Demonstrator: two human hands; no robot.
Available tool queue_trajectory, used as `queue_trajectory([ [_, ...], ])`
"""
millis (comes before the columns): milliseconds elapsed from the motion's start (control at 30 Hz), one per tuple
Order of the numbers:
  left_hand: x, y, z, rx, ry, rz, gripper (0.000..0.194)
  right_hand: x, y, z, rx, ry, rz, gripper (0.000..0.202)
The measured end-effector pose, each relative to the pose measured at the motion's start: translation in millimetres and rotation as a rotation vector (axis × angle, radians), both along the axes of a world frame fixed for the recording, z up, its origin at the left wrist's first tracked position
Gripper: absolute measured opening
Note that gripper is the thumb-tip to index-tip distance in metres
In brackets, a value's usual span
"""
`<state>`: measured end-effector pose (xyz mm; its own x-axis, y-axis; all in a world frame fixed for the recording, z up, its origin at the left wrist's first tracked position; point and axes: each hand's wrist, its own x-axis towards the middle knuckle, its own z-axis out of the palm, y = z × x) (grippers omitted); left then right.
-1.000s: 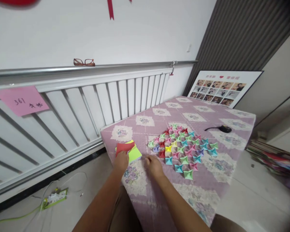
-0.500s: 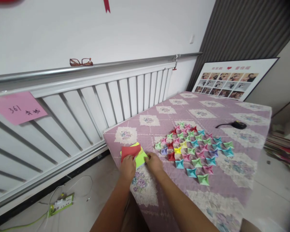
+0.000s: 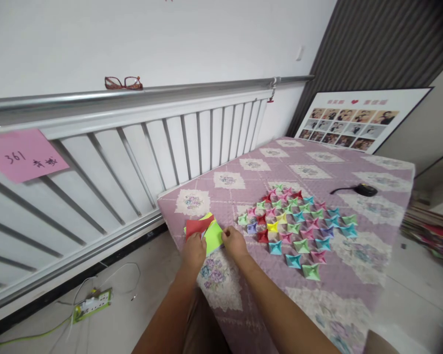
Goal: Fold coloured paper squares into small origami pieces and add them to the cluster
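Note:
At the near left corner of the table, my left hand is closed on a small pile of coloured paper, its fingers over the red sheet on top. A lime-green sheet sticks out to the right of the red one, and a yellow edge shows behind them. My right hand pinches the right edge of the green sheet between thumb and fingers. To the right, several folded paper pieces in green, pink, blue, red and yellow lie in slanting rows.
A purple floral cloth covers the table. A black object with a cord lies at the right. Beyond the left edge stand a white radiator and a power strip on the floor. Glasses rest on a pipe.
The view has shifted slightly. More of the green sheet shows beside the red one now, and my right hand still grips its edge. The folded pieces lie as before.

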<state>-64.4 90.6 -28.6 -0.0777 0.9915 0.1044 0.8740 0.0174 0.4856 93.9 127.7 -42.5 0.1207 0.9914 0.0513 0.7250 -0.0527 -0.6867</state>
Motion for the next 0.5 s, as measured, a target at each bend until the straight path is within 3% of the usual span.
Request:
queue_trajectory([
  [267, -7.2, 3.8, -3.9, 0.063, -0.057, -0.060, 0.036, -1.4, 7.2, 1.6, -0.083, 0.078, 0.005, 0.012],
  [400, -6.6, 0.8, -5.8, 0.083, -0.073, -0.053, 0.041, -2.6, 7.2, 1.0, -0.116, 0.141, 0.001, 0.023],
  [500, -5.7, -0.3, -5.1, 0.088, -0.076, -0.046, 0.042, -4.1, 4.4, 2.6, -0.153, 0.197, 0.033, 0.015],
])
